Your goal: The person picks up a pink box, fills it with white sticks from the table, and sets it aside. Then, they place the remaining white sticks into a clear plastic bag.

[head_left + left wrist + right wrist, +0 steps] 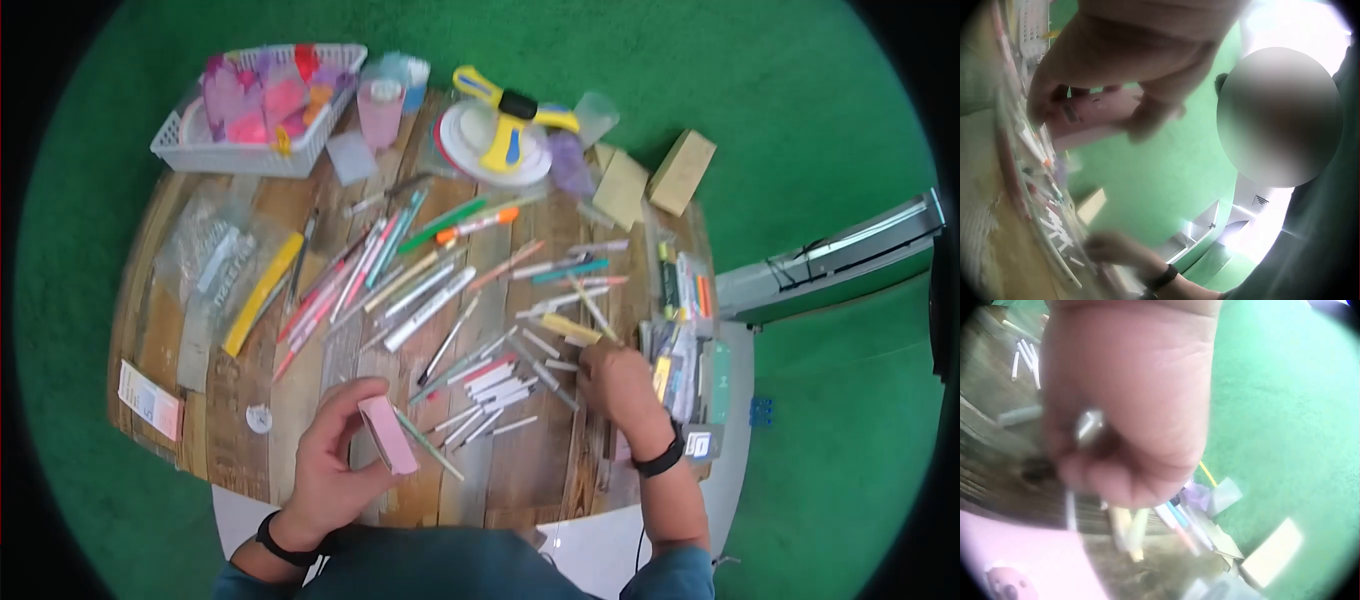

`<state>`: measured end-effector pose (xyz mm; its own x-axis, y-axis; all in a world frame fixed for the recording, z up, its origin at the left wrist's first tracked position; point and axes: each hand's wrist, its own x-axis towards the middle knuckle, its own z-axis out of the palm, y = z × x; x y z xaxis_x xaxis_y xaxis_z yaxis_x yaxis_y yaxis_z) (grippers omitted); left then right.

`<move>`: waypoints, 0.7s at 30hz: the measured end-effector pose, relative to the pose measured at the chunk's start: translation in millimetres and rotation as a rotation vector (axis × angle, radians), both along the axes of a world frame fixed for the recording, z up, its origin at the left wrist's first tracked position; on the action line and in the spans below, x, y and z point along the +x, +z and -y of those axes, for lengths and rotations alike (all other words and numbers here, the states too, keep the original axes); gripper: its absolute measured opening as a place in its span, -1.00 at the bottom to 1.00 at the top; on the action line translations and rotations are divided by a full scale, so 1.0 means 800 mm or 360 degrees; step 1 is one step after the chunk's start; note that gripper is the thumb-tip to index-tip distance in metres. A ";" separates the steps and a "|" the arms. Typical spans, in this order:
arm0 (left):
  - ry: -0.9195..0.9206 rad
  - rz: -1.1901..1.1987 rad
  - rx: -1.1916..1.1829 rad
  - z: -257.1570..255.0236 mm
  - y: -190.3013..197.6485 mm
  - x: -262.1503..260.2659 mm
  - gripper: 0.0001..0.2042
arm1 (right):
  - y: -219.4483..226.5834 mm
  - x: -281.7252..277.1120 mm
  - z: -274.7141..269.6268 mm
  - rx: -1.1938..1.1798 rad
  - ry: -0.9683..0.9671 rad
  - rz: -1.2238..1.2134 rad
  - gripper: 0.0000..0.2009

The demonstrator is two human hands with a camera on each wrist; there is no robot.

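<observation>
My left hand (pixel 335 450) grips a small pink box (pixel 388 436) between thumb and fingers, above the front of the table. The same pink box (pixel 1094 115) shows under the left hand in the left wrist view. Close by its right side lies a thin green stick (pixel 430 445). My right hand (pixel 620 385) is low over the table's right part, fingers curled, beside the loose short white sticks (pixel 495 385). A pale yellow stick (pixel 594 305) runs up to the right fingers; I cannot tell whether they hold it.
Pens and brushes (pixel 430 305) lie spread over the wooden table (pixel 240 440). A white basket (pixel 230 158) of colourful items stands at the back left, near a pink cup (pixel 381 115). A yellow-armed object (pixel 515 105) sits at the back. Marker packs (pixel 685 285) line the right edge.
</observation>
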<state>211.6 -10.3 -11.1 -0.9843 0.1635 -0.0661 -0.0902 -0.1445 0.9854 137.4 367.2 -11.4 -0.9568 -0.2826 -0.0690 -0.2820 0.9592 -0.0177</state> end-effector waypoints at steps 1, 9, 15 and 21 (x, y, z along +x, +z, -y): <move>-0.0018 0.0060 0.0046 -0.001 0.001 0.008 -0.23 | 0.002 0.005 0.004 -0.0008 -0.0014 0.0071 -0.89; -0.0019 -0.0058 -0.0043 -0.010 0.028 0.005 -0.25 | 0.013 -0.012 0.010 -0.0240 -0.0077 0.0111 -0.93; -0.0045 0.0015 -0.0023 -0.022 0.011 0.009 -0.31 | 0.017 -0.014 0.019 -0.0078 -0.0180 0.0235 -0.87; -0.0067 -0.0024 -0.0128 -0.022 0.014 0.005 -0.32 | 0.007 -0.008 0.004 -0.0078 -0.0019 0.0068 -0.80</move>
<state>215.8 7.1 -0.2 -0.9777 0.1993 -0.0658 -0.0794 -0.0611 0.9950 130.8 363.8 -5.8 -0.9566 -0.2750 -0.0960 -0.2684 0.9603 -0.0763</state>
